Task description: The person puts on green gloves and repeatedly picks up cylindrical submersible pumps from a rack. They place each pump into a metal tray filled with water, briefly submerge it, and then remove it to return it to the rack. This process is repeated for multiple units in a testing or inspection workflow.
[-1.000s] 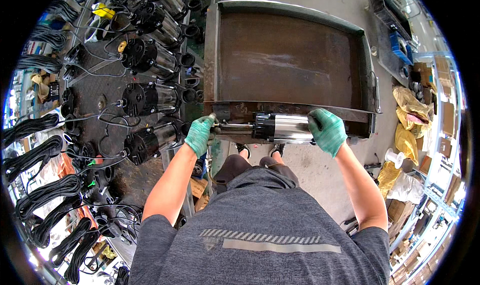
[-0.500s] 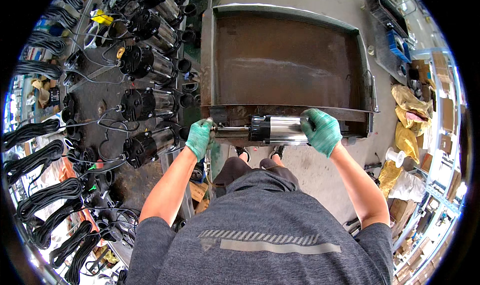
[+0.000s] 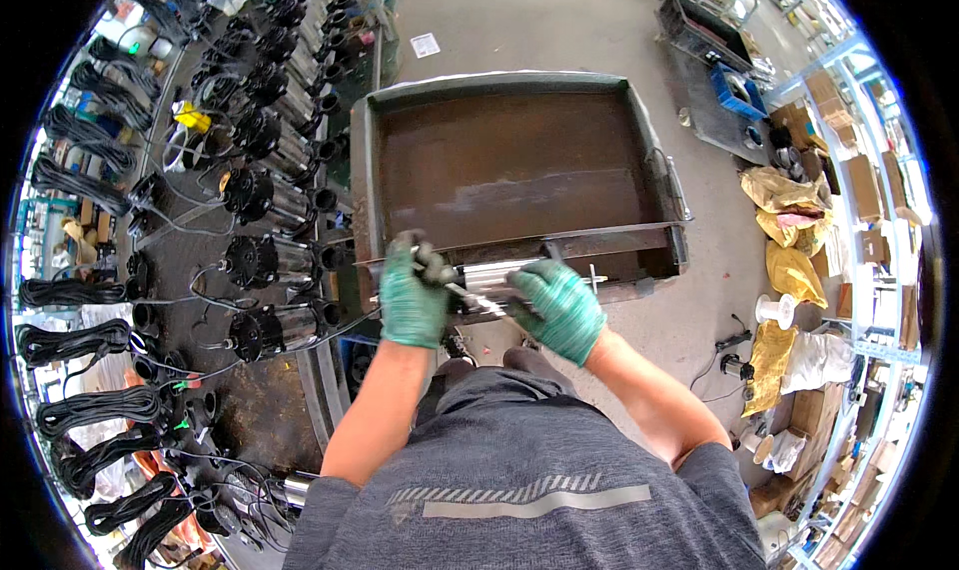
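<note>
A silver metal cylinder [image 3: 489,271] with a dark end lies across the near ledge of the rusty steel tray [image 3: 509,238]. Beside its left end is my left hand [image 3: 413,295] in a green knit glove with dark fingertips; its curled fingers are smeared by motion. My right hand [image 3: 564,310], gloved alike, reaches over the cylinder's near side with fingers bent. Between the hands runs a slim shiny metal piece [image 3: 479,302], blurred, its kind unclear, with the right fingertips closed at its end. A thin rod [image 3: 596,278] shows past the right hand.
Left stands a bench with rows of black-and-silver motor pumps [image 3: 268,262] and coiled black cables [image 3: 75,342]. At right are yellow sacks [image 3: 795,273], a white spool [image 3: 775,311], a blue crate [image 3: 737,92] and shelving [image 3: 867,195]. A paper sheet [image 3: 425,45] lies on the floor.
My hands have come closer together, off the shaft end and the cylinder's right end. A slim shiny piece now shows between them. The whole view has shifted, showing more floor beyond the tray.
</note>
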Action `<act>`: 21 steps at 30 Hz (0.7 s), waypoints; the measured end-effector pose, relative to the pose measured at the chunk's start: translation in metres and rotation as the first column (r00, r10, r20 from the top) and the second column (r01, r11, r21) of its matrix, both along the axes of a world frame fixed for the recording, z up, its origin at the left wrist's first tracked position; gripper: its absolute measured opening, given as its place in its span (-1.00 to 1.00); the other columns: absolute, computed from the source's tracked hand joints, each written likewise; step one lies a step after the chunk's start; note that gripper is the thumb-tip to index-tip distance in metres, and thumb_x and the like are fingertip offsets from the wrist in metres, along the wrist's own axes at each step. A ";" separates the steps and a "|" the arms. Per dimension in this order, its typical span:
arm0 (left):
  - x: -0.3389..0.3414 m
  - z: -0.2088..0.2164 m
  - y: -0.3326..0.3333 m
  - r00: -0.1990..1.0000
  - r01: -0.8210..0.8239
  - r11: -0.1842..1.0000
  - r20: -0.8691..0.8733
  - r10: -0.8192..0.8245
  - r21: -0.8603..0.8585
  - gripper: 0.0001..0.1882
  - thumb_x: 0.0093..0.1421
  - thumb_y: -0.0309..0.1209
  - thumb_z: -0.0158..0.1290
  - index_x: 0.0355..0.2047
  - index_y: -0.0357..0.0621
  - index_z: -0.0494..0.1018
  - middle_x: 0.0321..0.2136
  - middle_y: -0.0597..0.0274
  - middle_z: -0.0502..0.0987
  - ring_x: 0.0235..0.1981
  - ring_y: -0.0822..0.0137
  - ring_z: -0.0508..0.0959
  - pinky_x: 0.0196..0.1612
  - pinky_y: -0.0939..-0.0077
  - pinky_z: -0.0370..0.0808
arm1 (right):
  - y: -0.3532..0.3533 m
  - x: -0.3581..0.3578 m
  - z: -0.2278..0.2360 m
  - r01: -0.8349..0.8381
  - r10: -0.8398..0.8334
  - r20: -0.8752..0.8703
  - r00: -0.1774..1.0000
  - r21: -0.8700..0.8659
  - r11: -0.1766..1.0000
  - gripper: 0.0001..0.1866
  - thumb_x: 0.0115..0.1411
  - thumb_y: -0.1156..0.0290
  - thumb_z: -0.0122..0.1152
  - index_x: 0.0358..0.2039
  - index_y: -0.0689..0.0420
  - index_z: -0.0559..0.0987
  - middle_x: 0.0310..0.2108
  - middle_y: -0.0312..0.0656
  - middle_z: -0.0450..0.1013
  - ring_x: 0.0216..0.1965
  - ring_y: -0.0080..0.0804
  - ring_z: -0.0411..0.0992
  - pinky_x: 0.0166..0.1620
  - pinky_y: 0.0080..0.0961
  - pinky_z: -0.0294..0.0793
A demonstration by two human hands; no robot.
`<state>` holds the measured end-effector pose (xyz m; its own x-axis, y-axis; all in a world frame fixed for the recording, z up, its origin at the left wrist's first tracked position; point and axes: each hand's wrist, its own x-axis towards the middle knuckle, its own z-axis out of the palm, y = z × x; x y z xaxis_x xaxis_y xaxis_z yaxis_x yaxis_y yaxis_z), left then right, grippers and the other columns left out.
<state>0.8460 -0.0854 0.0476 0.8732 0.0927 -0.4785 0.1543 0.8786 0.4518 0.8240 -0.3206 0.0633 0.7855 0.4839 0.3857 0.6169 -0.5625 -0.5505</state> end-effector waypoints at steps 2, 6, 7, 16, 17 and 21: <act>0.010 0.007 -0.056 0.982 0.142 0.987 0.139 -0.130 -0.078 -0.74 0.43 -0.16 0.09 -0.14 -0.08 0.47 -0.49 0.40 0.28 -0.50 0.47 0.26 -0.42 0.48 0.30 | -0.006 -0.017 0.007 0.071 -0.068 -0.292 0.954 0.000 0.997 -0.30 0.11 0.37 0.41 0.26 0.11 0.37 -0.07 0.08 0.53 -0.12 0.10 0.55 -0.09 -0.09 0.57; -0.005 0.040 -0.129 0.926 0.337 0.920 0.105 -0.362 0.198 -0.70 0.45 -0.17 0.07 0.00 -0.11 0.49 -0.31 0.26 0.53 -0.30 0.37 0.53 -0.19 0.41 0.55 | -0.082 -0.042 -0.016 0.229 -0.256 -0.466 0.847 -0.113 0.967 -0.55 0.22 0.43 0.27 0.12 0.05 0.42 -0.23 0.12 0.58 -0.22 0.20 0.57 -0.23 0.01 0.54; -0.007 0.024 -0.134 0.899 0.278 0.747 0.110 -0.423 0.604 -0.70 0.45 -0.23 0.05 0.06 -0.13 0.50 -0.16 0.22 0.60 -0.13 0.34 0.59 -0.01 0.39 0.58 | -0.112 -0.048 -0.018 0.247 -0.309 -0.439 0.844 -0.193 0.950 -0.65 0.24 0.43 0.25 0.03 0.06 0.46 -0.27 0.11 0.58 -0.24 0.21 0.57 -0.24 0.02 0.53; -0.080 -0.025 -0.023 0.976 0.205 0.469 -0.144 -0.163 0.859 -0.76 0.44 -0.39 0.01 0.04 -0.14 0.52 -0.18 0.28 0.60 -0.19 0.43 0.57 -0.14 0.51 0.59 | -0.336 -0.054 -0.120 0.667 -0.835 -0.372 0.405 -0.505 0.548 -0.71 0.38 0.17 0.10 -0.09 0.12 0.50 -0.25 0.20 0.58 -0.15 0.33 0.53 -0.17 0.09 0.51; -0.094 -0.046 0.002 0.979 0.205 0.418 -0.174 -0.110 0.885 -0.76 0.44 -0.39 0.02 0.05 -0.14 0.52 -0.18 0.28 0.60 -0.21 0.44 0.58 -0.17 0.51 0.60 | -0.338 -0.044 -0.135 0.666 -0.834 -0.353 0.423 -0.503 0.551 -0.71 0.38 0.17 0.11 -0.11 0.14 0.50 -0.27 0.21 0.57 -0.18 0.34 0.52 -0.19 0.08 0.50; -0.128 -0.052 0.039 0.947 0.189 -0.327 -0.260 -0.189 0.926 -0.74 0.39 -0.38 0.08 0.03 -0.19 0.52 -0.12 0.15 0.64 -0.13 0.25 0.63 -0.05 0.34 0.59 | -0.355 -0.015 -0.202 0.698 -0.756 -0.316 0.573 -0.296 0.652 -0.76 0.31 0.27 0.20 -0.15 0.16 0.51 -0.27 0.21 0.57 -0.22 0.34 0.52 -0.19 0.06 0.48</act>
